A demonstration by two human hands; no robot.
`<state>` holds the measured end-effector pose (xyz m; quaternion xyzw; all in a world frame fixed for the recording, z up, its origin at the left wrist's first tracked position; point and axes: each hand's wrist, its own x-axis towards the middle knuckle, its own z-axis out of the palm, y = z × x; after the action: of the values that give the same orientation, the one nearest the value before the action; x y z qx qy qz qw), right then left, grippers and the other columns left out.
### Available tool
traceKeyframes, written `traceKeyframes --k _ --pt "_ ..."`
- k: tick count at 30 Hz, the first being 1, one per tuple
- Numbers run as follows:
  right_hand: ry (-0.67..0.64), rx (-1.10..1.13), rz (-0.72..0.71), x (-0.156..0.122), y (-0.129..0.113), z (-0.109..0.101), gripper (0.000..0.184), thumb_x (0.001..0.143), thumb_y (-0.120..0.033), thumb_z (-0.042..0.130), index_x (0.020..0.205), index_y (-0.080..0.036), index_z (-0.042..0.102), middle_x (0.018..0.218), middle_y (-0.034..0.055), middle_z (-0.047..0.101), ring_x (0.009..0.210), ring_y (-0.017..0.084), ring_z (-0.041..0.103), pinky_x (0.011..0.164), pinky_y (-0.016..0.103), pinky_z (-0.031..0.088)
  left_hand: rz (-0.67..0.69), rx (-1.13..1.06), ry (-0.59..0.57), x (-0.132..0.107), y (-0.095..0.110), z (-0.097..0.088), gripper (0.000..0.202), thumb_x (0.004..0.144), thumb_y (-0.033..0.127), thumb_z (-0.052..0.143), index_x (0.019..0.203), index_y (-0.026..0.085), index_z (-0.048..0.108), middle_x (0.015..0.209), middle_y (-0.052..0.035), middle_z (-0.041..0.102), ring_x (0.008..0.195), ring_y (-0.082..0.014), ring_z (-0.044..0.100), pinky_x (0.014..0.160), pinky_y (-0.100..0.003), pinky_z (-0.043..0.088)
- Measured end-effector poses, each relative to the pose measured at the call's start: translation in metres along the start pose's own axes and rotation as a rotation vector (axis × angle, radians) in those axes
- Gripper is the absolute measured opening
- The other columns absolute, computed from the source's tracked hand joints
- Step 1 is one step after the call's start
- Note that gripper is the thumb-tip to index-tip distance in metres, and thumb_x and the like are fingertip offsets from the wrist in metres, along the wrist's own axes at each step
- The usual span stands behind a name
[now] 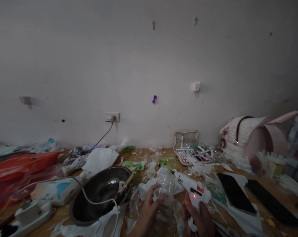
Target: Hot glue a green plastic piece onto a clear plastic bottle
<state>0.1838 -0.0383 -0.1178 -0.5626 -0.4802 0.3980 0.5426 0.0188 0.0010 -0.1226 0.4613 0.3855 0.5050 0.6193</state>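
My left hand [152, 204] is wrapped round a clear plastic bottle [165, 187], which stands roughly upright at the front middle of the table. In my right hand [199, 219] is a white glue gun [195, 194] with a red trigger and a lit red light. Its front end points left towards the bottle; I cannot tell whether the two touch. Scraps of clear and green plastic and white paper lie around both hands. The lower part of the bottle is blurred.
Left of my hands sits a dark metal bowl [99, 187] with a wooden-handled tool [125, 184] in it. Farther left are a power strip [32, 217] and a red plastic bag [22, 168]. An open pen case [188, 151], phones [236, 192] and a pink backpack [253, 138] lie right.
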Motion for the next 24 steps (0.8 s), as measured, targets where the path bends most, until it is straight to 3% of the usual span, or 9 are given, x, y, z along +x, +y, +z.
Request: traceKeyframes --k 4,9,15,24 --pt "-0.023 0.167 0.045 -0.003 -0.009 0.004 0.055 0.064 -0.074 0.054 0.051 -0.021 0.046 0.033 -0.0057 0.042 0.024 0.006 0.034 0.027 0.019 0.025 0.005 0.023 0.021 -0.004 0.007 0.002 0.049 0.063 0.042 0.065 0.105 0.022 0.051 0.102 -0.0062 0.065 0.097 -0.0247 0.058 0.083 -0.031 0.042" --pt "0.014 0.144 0.005 -0.006 -0.016 0.004 0.055 0.065 -0.074 0.051 0.052 -0.021 0.046 0.044 -0.0011 0.054 0.026 0.007 0.041 0.029 0.02 0.031 0.005 0.023 0.021 0.0 0.003 0.002 0.054 0.059 0.05 0.066 0.103 0.022 0.051 0.089 -0.0054 0.067 0.082 -0.0235 0.061 0.074 -0.03 0.043" --pt "0.003 0.174 0.031 -0.003 -0.013 0.005 0.054 0.065 -0.073 0.054 0.051 -0.021 0.045 0.039 -0.0036 0.049 0.025 0.007 0.04 0.028 0.019 0.029 0.013 -0.023 -0.003 0.005 -0.006 0.0 0.058 0.059 0.053 0.067 0.105 0.022 0.05 0.089 -0.0064 0.065 0.075 -0.0218 0.06 0.068 -0.031 0.044" --pt "-0.008 0.221 0.032 -0.001 -0.013 0.004 0.055 0.064 -0.071 0.057 0.05 -0.019 0.044 0.035 -0.0053 0.045 0.024 0.006 0.036 0.027 0.018 0.024 0.043 0.009 0.012 0.009 -0.012 -0.006 0.055 0.06 0.05 0.068 0.104 0.021 0.053 0.087 -0.0056 0.067 0.08 -0.0235 0.061 0.073 -0.032 0.045"
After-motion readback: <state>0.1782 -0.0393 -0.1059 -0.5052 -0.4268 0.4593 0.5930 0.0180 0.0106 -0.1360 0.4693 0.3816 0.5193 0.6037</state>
